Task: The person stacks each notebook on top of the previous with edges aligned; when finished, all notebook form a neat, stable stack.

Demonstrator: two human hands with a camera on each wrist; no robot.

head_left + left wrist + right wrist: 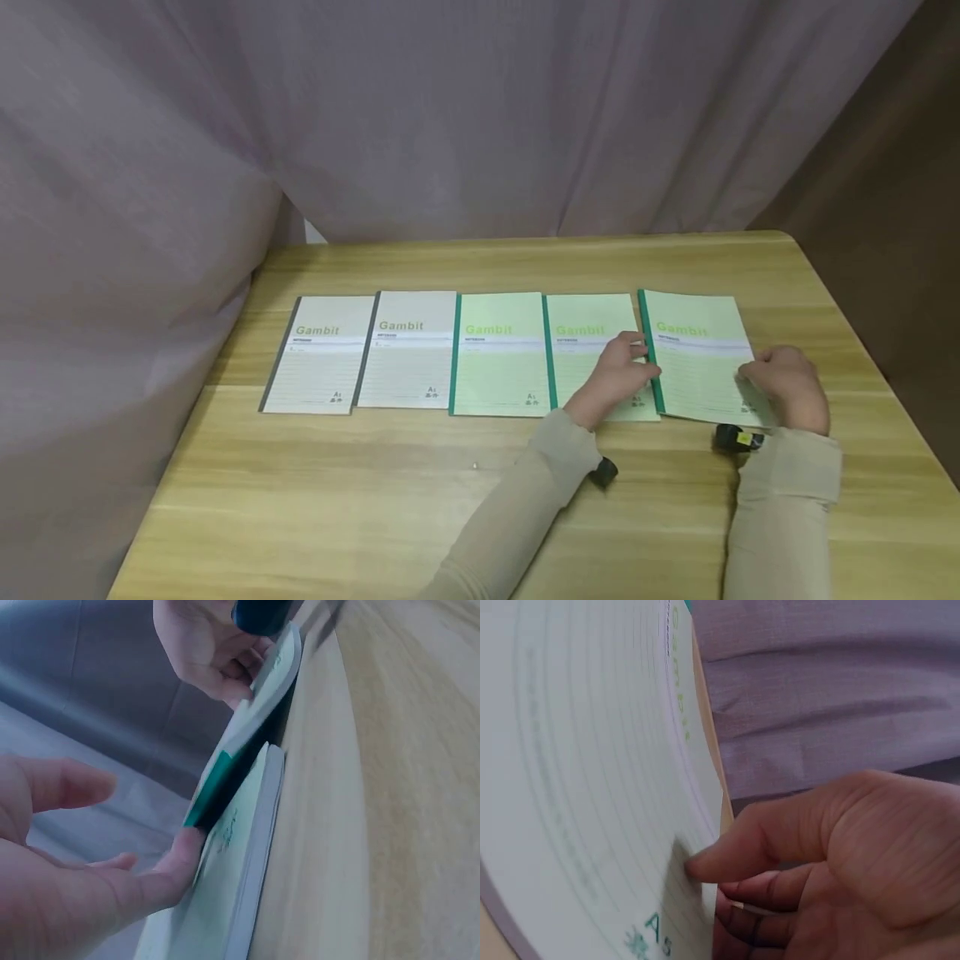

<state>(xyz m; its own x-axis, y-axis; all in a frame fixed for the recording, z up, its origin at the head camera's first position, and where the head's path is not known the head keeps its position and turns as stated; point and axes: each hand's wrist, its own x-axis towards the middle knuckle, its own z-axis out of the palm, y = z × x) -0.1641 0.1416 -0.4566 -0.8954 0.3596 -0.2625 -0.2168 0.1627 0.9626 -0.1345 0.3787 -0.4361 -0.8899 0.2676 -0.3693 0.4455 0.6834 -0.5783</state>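
Note:
The rightmost green notebook (697,383) has its spine edge raised a little off the table and bends slightly. My right hand (791,387) pinches its right edge; in the right wrist view the thumb (712,862) presses on the cover and the other fingers go behind. At the dark green spine (210,791) is my left hand (615,375), its thumb (176,862) touching the spine's lower part while the other fingers stay apart from it. Under that hand lies the neighbouring green notebook (592,321), partly hidden by the fingers.
To the left in the same row lie another green notebook (498,367) and two white ones with dark spines, a nearer white notebook (405,367) and an outer white notebook (315,367). They rest on a wooden table (337,483). A grey curtain (450,125) hangs behind its back edge.

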